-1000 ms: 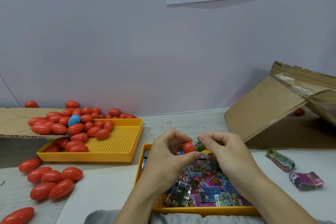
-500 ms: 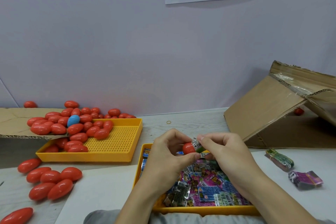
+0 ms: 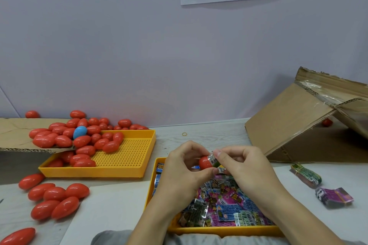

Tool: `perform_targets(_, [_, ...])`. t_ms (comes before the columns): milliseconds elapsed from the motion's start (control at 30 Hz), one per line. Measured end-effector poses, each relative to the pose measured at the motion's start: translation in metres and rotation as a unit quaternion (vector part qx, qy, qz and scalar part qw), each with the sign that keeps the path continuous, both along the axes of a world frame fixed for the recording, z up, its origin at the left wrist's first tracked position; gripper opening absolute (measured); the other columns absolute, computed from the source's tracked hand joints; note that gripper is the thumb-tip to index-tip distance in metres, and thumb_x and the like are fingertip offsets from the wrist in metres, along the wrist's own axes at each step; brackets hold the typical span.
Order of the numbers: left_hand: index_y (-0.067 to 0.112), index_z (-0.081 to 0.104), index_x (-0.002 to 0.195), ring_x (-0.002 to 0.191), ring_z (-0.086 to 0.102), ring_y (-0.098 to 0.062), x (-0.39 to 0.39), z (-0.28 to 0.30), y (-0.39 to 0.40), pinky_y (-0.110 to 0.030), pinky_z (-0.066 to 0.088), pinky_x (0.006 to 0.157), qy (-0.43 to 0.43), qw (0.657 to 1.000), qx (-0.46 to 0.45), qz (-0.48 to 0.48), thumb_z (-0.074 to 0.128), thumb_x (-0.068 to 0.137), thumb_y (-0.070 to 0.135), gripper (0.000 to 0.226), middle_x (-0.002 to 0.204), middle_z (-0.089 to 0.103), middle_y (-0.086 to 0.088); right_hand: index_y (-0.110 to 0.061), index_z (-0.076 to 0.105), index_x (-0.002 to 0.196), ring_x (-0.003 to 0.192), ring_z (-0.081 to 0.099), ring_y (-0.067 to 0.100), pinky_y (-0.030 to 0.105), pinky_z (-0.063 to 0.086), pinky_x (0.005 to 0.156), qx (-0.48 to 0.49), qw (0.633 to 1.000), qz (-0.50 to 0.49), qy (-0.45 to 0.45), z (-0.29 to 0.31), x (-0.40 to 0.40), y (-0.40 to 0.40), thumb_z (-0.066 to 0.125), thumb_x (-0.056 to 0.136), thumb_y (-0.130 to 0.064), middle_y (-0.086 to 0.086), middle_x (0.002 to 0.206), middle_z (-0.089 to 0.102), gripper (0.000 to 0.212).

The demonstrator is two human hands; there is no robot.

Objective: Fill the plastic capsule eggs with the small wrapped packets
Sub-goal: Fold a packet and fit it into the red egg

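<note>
Your left hand [image 3: 179,173] holds a red egg half [image 3: 205,162] with its fingers curled round it, up in the air over the far edge of the near yellow tray [image 3: 223,231]. Your right hand [image 3: 247,169] pinches a small wrapped packet [image 3: 214,160] between thumb and first finger, right at the mouth of the egg half and touching it. You cannot tell how far in the packet sits. The near tray lies at the near edge of the bench [image 3: 199,137], and it is full of loose packets [image 3: 225,205] in many colours. A second yellow tray [image 3: 127,155] sits to the left and further back, with a heap of red eggs [image 3: 83,141] and one blue egg [image 3: 80,132] spilling into its left side from a flat cardboard sheet [image 3: 14,131]; its right side is bare. More red eggs [image 3: 53,199] lie loose near the left edge of the bench. A white sheet [image 3: 107,211] lies between these and the near tray. On the right, a tipped cardboard box [image 3: 288,129] stands by the far right corner, and two packet bundles [image 3: 306,177] lie on a white sheet near the right edge. There is open bench between the two trays and the box, with a small rubber band [image 3: 184,134] lying there.
</note>
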State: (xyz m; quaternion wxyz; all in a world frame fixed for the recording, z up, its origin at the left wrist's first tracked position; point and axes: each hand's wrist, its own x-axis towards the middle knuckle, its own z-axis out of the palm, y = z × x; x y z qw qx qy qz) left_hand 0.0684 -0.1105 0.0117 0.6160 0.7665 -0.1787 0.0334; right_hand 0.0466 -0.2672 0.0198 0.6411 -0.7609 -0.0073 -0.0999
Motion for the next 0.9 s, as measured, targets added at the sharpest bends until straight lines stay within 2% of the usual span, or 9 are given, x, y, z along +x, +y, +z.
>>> perform_targets(100, [0.021, 0.072, 0.102, 0.093, 0.071, -0.006, -0.0001, -0.0002, 0.0005, -0.014, 0.053, 0.074, -0.003, 1.000, -0.001, -0.008, 0.084, 0.076, 0.008, 0.032, 0.097, 0.075, 0.010, -0.026, 0.080, 0.083, 0.086, 0.070, 0.001, 0.024, 0.055, 0.078, -0.009, 1.000, -0.002, -0.016, 0.0002, -0.0002, 0.0007, 0.068, 0.089, -0.032, -0.012, 0.082, 0.076, 0.014])
perform_targets(200, [0.018, 0.073, 0.100, 0.091, 0.071, -0.009, -0.0004, -0.0003, 0.0004, -0.015, 0.054, 0.074, -0.006, 1.000, -0.008, -0.015, 0.081, 0.078, 0.004, 0.027, 0.094, 0.076, 0.007, -0.025, 0.080, 0.083, 0.084, 0.071, 0.003, 0.026, 0.056, 0.077, 0.001, 1.000, 0.003, -0.020, 0.0016, -0.0010, 0.0009, 0.069, 0.088, -0.031, -0.009, 0.081, 0.077, 0.013])
perform_targets(333, [0.017, 0.073, 0.099, 0.092, 0.072, -0.011, 0.0005, -0.0003, 0.0005, -0.020, 0.056, 0.077, -0.005, 1.000, -0.021, -0.007, 0.082, 0.079, 0.005, 0.026, 0.095, 0.076, 0.004, -0.025, 0.077, 0.081, 0.083, 0.070, 0.003, 0.020, 0.054, 0.072, 0.006, 0.999, -0.004, -0.034, 0.0023, -0.0024, 0.0010, 0.072, 0.087, -0.027, -0.010, 0.081, 0.076, 0.008])
perform_targets(467, [0.016, 0.072, 0.099, 0.093, 0.072, -0.011, 0.0010, -0.0009, 0.0007, -0.020, 0.056, 0.078, -0.008, 1.000, -0.025, -0.009, 0.082, 0.079, 0.006, 0.025, 0.096, 0.076, 0.004, -0.029, 0.076, 0.082, 0.087, 0.065, -0.001, 0.012, 0.051, 0.071, -0.059, 0.996, -0.030, -0.067, 0.0006, -0.0022, 0.0023, 0.074, 0.085, -0.030, -0.011, 0.085, 0.072, 0.003])
perform_targets(567, [0.015, 0.072, 0.100, 0.092, 0.072, -0.012, 0.0015, -0.0021, 0.0007, -0.019, 0.055, 0.076, -0.010, 1.000, -0.022, -0.013, 0.083, 0.078, 0.006, 0.026, 0.096, 0.076, 0.002, -0.031, 0.076, 0.084, 0.089, 0.063, 0.000, 0.015, 0.049, 0.074, -0.098, 0.992, -0.035, -0.073, -0.0009, -0.0012, 0.0021, 0.072, 0.087, -0.032, -0.012, 0.087, 0.071, 0.005])
perform_targets(800, [0.017, 0.072, 0.099, 0.091, 0.072, -0.011, 0.0020, -0.0032, 0.0002, -0.019, 0.056, 0.076, -0.012, 1.000, -0.019, -0.013, 0.082, 0.079, 0.009, 0.024, 0.095, 0.076, 0.004, -0.033, 0.074, 0.082, 0.090, 0.062, -0.001, 0.015, 0.047, 0.074, -0.120, 0.988, -0.046, -0.089, -0.0008, -0.0013, 0.0021, 0.073, 0.086, -0.034, -0.013, 0.088, 0.069, 0.004])
perform_targets(900, [0.019, 0.072, 0.098, 0.092, 0.072, -0.013, 0.0027, -0.0041, 0.0008, -0.028, 0.059, 0.081, -0.004, 0.999, -0.042, 0.008, 0.083, 0.079, 0.011, 0.023, 0.095, 0.076, 0.002, -0.033, 0.073, 0.087, 0.089, 0.061, 0.000, 0.015, 0.047, 0.072, -0.109, 0.988, -0.051, -0.097, -0.0007, -0.0024, 0.0032, 0.074, 0.086, -0.031, -0.013, 0.091, 0.067, 0.003])
